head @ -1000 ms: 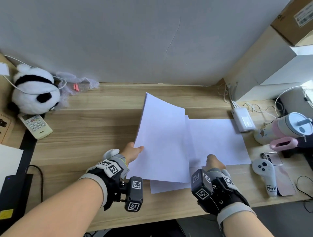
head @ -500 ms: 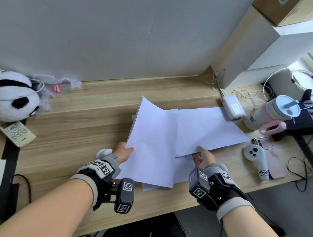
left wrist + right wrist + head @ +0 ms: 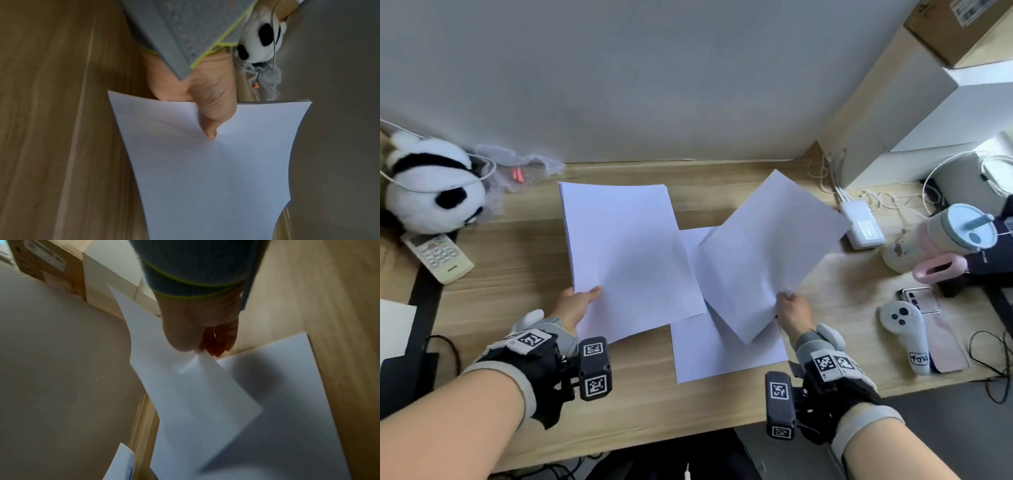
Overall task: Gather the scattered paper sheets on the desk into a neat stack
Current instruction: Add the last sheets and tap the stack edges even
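Paper stack [image 3: 619, 246] pinched in left hand [image 3: 577, 303] (thumb on top), right hand [image 3: 791, 308] pinching a single sheet [image 3: 767, 253].

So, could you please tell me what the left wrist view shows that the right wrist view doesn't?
Only the left wrist view shows the left hand with its thumb pressed on the held stack, whose layered edge is visible, plus the panda toy. Only the right wrist view shows the right hand pinching a single sheet above another sheet lying flat, plus the cardboard box. Both show the wooden desk and grey wall.
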The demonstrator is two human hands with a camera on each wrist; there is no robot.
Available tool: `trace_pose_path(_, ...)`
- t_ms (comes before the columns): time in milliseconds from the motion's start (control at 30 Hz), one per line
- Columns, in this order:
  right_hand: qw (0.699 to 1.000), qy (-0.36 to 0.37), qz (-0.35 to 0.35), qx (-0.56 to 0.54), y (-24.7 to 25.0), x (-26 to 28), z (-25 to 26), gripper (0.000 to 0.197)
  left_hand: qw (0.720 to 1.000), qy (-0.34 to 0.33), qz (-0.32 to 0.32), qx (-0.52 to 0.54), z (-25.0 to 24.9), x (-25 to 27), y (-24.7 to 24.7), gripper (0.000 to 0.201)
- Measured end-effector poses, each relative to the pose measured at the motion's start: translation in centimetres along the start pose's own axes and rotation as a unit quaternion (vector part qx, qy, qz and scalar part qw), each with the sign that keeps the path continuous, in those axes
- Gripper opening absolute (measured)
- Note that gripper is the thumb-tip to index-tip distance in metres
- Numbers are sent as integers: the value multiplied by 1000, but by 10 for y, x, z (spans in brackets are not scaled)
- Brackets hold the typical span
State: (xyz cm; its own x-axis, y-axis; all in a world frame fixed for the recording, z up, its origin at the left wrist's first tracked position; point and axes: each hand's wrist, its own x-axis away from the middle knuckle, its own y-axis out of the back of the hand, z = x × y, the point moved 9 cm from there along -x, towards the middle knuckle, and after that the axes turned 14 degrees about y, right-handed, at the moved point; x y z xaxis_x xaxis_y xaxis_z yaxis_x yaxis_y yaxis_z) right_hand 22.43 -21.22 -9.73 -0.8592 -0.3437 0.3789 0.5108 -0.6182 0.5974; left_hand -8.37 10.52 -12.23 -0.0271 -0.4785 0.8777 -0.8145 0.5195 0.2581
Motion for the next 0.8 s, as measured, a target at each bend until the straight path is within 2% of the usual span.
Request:
trace_pose_path(100, 994, 32, 95, 51, -6, -3, 14, 27, 999, -1, 12, 42, -5, 3, 4, 58)
trace_pose_path(167, 988, 40, 128, 82, -10, -1, 17, 35, 998, 10, 39, 58, -3, 8, 0, 51)
trace_pose_path(267, 986, 33, 113, 115, -13, -1, 16, 38, 996, 20, 59, 61, 7, 13, -9, 64)
trace_pose_path(367, 982, 34, 66, 171, -16, -2, 9, 41, 997, 21, 53, 48, 19, 16, -15, 62)
trace_pose_path(400, 982, 35, 48, 178, -16, 0, 8, 41, 998, 24, 51, 42, 24, 15, -17, 68)
trace_pose_path(500, 989, 25, 2, 146, -18, 6, 5, 27, 998, 33, 43, 42, 36, 16, -23, 80)
trace_pose_path(633, 997, -14, -3, 74, -27, 10, -5, 28, 999, 21, 28, 41, 43, 18, -24, 77)
trace_pose_path(700, 999, -35, -12, 9, -30, 13, -8, 5, 999, 18, 22, 34, 43, 19, -22, 78)
trace_pose_path(767, 998, -47, -8, -45, -35, 16, -12, 23, 999, 18, 22, 18, 45, 16, -19, 78)
trace_pose_path(800, 997, -48, -5, -61, -38, 16, -11, 25, 1000, 19, 21, 7, 46, 16, -17, 77)
